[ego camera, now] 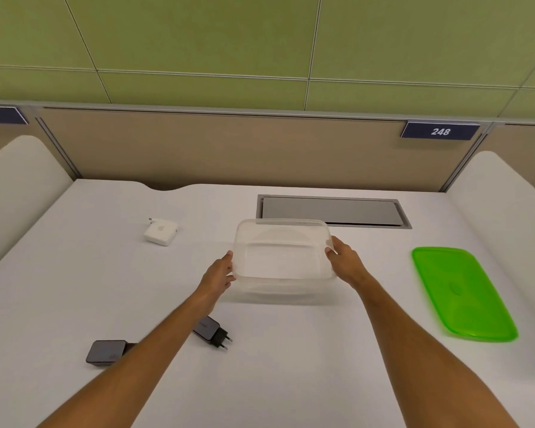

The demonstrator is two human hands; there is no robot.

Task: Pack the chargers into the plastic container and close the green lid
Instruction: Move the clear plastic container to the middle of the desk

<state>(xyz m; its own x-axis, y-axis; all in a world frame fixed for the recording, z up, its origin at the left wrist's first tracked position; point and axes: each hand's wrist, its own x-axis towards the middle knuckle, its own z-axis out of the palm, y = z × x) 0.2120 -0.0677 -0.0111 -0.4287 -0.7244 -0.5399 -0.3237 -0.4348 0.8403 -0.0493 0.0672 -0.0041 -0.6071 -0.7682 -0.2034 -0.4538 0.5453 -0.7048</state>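
A clear plastic container point(281, 251) with nothing inside sits at the middle of the white desk. My left hand point(218, 274) grips its left wall and my right hand point(345, 261) grips its right wall. The green lid point(462, 291) lies flat on the desk to the right, apart from the container. A white charger point(161, 231) rests at the far left. Near my left forearm lie two dark chargers: one with a plug point(212, 330) and a flat dark one point(105, 352), both partly hidden by the arm.
A grey cable hatch point(334, 211) is set into the desk behind the container. A beige partition point(229, 149) with a sign reading 248 closes the back. White padded dividers point(19, 186) stand at both sides of the desk.
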